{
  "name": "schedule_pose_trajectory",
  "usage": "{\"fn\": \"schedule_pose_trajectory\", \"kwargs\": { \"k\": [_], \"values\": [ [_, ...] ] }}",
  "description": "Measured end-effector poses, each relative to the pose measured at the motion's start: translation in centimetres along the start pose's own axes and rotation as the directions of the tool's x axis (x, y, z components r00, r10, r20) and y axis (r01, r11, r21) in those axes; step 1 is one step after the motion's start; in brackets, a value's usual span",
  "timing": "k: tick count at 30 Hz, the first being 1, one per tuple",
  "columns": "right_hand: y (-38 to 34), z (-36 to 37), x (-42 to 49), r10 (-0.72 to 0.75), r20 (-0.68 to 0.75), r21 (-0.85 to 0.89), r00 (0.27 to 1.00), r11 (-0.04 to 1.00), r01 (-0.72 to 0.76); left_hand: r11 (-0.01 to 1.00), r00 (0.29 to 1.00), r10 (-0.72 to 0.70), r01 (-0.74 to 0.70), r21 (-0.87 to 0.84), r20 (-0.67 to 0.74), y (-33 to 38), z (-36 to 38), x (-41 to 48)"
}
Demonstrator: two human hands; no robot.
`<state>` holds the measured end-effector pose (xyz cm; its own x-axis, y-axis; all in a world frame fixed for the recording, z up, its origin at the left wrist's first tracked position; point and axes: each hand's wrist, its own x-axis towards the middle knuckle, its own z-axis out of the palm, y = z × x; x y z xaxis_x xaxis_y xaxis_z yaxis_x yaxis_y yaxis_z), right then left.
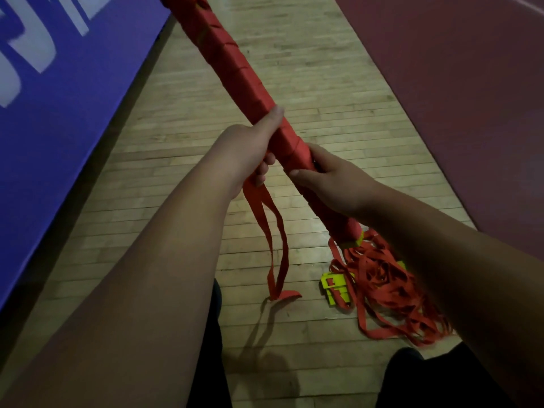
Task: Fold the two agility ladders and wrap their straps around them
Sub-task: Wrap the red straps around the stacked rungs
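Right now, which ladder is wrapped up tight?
The long red bundle in the right hand, wound in its strap, whose tail the left hand grips. The other ladder lies tangled on the floor.

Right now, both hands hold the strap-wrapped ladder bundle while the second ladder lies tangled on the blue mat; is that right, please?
Not quite: the second ladder lies tangled on the wooden floor, as the head view shows. The left hand and right hand do both hold the wrapped bundle.
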<state>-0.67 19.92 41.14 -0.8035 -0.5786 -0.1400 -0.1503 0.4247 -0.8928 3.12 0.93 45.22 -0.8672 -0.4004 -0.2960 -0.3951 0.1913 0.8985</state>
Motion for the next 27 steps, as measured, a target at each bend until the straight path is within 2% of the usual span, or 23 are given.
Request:
{"fn": "schedule_pose_trajectory", "kwargs": {
  "k": [3,7,18,23,27],
  "values": [
    [0.5,-0.2,-0.1,0.005,0.015,0.064,1.000,0.998,-0.006,0.999,1.000,0.022,-0.022,0.034,-0.015,-0.3,0.1,0.2],
    [0.6,-0.5,-0.1,-0.006,0.009,0.059,1.000,0.998,0.005,0.998,0.999,0.053,-0.053,0.028,0.006,0.0,0.3,-0.3],
    [0.0,-1.0,-0.1,0.039,0.131,0.124,0.991,0.991,-0.056,0.982,0.981,0.170,-0.177,0.070,0.092,1.0,0.1,-1.5],
    [-0.6,-1.9,-0.3,0.041,0.208,0.293,0.977,0.950,-0.103,0.961,0.948,0.263,-0.273,0.037,0.178,1.4,-0.4,-1.8],
    [-0.6,-3.0,-0.4,-0.011,0.253,0.396,0.967,0.913,-0.093,0.950,0.924,0.304,-0.313,0.001,0.231,1.8,-0.4,-2.6]
  ]
}}
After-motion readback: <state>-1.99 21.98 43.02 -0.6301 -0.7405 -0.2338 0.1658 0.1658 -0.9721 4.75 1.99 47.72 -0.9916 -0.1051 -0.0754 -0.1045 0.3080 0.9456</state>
